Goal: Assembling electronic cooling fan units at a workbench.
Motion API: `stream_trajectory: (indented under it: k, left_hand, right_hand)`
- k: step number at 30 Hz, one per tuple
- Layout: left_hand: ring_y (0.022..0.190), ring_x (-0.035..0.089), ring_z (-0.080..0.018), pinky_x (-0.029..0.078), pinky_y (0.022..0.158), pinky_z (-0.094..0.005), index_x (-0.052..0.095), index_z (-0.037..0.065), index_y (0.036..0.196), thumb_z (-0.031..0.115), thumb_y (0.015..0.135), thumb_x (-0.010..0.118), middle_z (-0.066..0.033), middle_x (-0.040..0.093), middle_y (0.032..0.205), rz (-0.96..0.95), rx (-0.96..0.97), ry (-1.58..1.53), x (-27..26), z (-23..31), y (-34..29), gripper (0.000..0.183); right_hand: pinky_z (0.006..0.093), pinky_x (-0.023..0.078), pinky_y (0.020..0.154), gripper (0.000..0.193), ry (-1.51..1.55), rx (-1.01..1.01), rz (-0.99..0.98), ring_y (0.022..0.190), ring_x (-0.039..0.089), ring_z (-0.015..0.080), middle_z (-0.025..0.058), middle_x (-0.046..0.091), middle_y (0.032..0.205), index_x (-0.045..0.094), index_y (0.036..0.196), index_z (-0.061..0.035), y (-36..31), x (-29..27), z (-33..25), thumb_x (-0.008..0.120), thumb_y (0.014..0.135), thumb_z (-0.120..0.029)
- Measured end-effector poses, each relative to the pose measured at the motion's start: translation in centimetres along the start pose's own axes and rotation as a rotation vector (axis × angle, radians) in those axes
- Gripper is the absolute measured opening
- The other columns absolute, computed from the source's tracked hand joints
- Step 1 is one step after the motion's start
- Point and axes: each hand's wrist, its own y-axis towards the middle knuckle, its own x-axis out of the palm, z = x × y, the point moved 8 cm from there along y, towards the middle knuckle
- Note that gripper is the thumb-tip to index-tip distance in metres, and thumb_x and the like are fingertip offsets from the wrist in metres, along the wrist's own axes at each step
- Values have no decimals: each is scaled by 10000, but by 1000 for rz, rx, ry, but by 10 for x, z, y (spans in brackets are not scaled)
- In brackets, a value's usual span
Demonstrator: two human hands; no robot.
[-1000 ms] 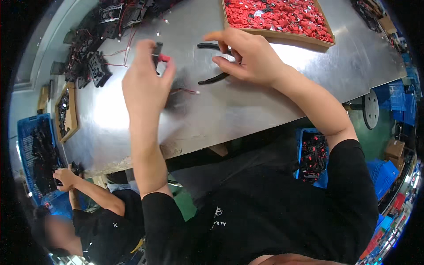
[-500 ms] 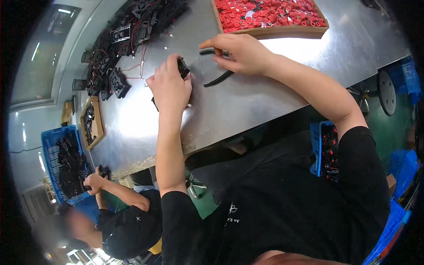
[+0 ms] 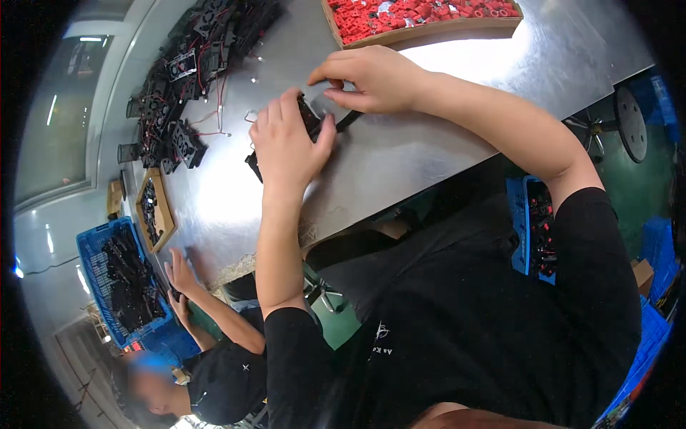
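Observation:
My left hand [image 3: 287, 146] is wrapped over a black plastic part [image 3: 309, 118] on the metal table. Most of that part is hidden under the palm and fingers; its dark edges show beside the thumb and below the wrist side. Close by on the right, my right hand [image 3: 368, 80] hovers with thumb and forefinger apart, and nothing shows between them. Under it lies a black-handled tool [image 3: 348, 121], mostly covered, with one curved handle visible.
A shallow box of red plastic parts [image 3: 421, 32] sits at the far side. Black fan housings with red wires [image 3: 187, 143] are piled at left, near a small tray [image 3: 164, 218] and a blue crate of black parts [image 3: 107, 279]. A co-worker [image 3: 229, 382] is at lower left.
My right hand has moved slightly left, closer to my left hand. My left thumb has spread outward along the black part. The co-worker's hands have shifted right and down.

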Motion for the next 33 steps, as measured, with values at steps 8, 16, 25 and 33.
stream_trajectory:
  k: [8,16,25,33]
  left_hand:
    - [1071,598,-397,480,947,-477,590,5,1287,216,901,729,-184,640,1154,-204,205,-393,1,8,16,461]
    - [937,661,-338,531,809,-429,727,107,1197,409,728,880,-109,677,1008,-115,84,-425,-6,-21,13,578]
    - [921,651,-336,535,801,-436,654,60,1061,470,626,924,-126,664,975,-47,241,-484,0,-9,5,656]
    - [818,662,-347,535,781,-441,613,74,967,572,589,906,-89,655,805,65,285,-406,-10,-6,4,690]
  right_hand:
    - [285,534,582,422,557,509,-37,651,629,120,57,660,1063,542,1436,-111,-3,4,23,591,1033,-225]
    - [304,558,574,842,1219,745,-55,671,645,185,191,583,1249,142,1636,-184,-13,30,35,524,1009,-596]
    - [266,505,526,869,1282,802,-415,667,624,144,137,625,1133,150,1646,-195,-20,45,15,454,1000,-689]
    - [244,473,505,727,959,845,-513,578,589,97,103,650,1132,323,1600,-161,-23,39,12,604,1010,-479]
